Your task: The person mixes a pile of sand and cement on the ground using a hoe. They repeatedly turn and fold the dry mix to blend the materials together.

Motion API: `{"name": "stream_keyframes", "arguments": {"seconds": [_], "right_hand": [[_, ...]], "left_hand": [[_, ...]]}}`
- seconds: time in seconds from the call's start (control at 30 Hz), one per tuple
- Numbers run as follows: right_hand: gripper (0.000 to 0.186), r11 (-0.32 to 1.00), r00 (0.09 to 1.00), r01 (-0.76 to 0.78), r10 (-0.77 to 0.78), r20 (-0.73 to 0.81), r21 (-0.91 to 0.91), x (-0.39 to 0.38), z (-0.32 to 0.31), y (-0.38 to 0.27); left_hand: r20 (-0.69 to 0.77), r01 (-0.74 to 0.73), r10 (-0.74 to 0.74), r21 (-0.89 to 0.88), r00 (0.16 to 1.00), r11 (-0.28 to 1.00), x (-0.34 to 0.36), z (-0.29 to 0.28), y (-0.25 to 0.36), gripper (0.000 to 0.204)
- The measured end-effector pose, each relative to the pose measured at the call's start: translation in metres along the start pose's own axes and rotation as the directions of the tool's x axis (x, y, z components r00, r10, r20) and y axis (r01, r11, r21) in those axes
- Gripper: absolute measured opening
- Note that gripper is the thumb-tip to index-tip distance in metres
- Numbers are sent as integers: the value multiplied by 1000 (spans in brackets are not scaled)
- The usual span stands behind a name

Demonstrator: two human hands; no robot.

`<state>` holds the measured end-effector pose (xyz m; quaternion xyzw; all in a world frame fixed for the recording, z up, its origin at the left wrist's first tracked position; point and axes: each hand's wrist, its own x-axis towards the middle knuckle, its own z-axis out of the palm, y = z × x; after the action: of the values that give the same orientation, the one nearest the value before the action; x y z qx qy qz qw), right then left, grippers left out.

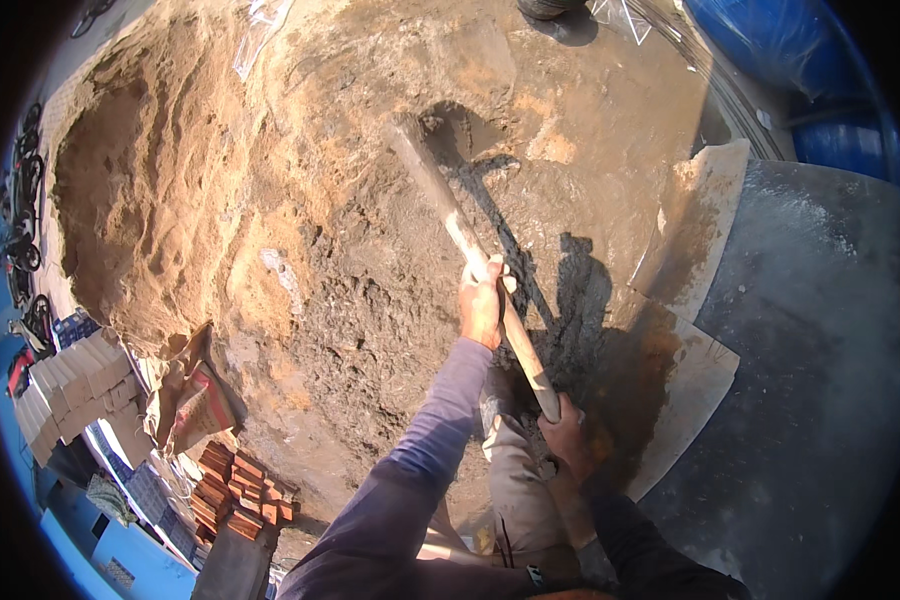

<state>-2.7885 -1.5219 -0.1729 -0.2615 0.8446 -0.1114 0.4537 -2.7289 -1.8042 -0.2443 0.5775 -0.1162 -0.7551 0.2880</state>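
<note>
Wooden hoe handle [470, 245] | stiff, likely heavy | left hand [482, 305] wrapped mid-shaft | right hand [567, 432] wrapped at end | blade in wet mortar [370, 320]

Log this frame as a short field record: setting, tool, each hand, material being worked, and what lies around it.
setting: outdoor ground in sunlight, seen from above
tool: long wooden handle, its head buried in the wet mix
left hand: gripping the handle midway along
right hand: gripping the near end of the handle
material: dark wet mix beside a heap of dry brown sand
surroundings: stack of red bricks, grey blocks, blue drum, flat sheet under the mix's edge
</note>
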Motion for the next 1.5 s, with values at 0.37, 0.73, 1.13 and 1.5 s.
{"name": "stream_keyframes", "arguments": {"seconds": [0.37,0.73,1.13,1.5], "right_hand": [[49,842,926,303,-371,-72,-446,489,-74,-420],[48,819,947,294,-319,35,-493,500,-63,-339],[47,835,973,230,-212,93,-499,420,-26,-308],[40,898,948,303,-251,194,-320,128,-9,-102]], "left_hand": [[-119,213,-179,402,977,891,-84,-172,-112,37],[-176,148,-91,348,980,926,-100,-241,-72,45],[-151,277,-254,151,955,949,-94,-175,-84,42],[-8,213,-216,217,976,953,10,-87,-36,52]]}}
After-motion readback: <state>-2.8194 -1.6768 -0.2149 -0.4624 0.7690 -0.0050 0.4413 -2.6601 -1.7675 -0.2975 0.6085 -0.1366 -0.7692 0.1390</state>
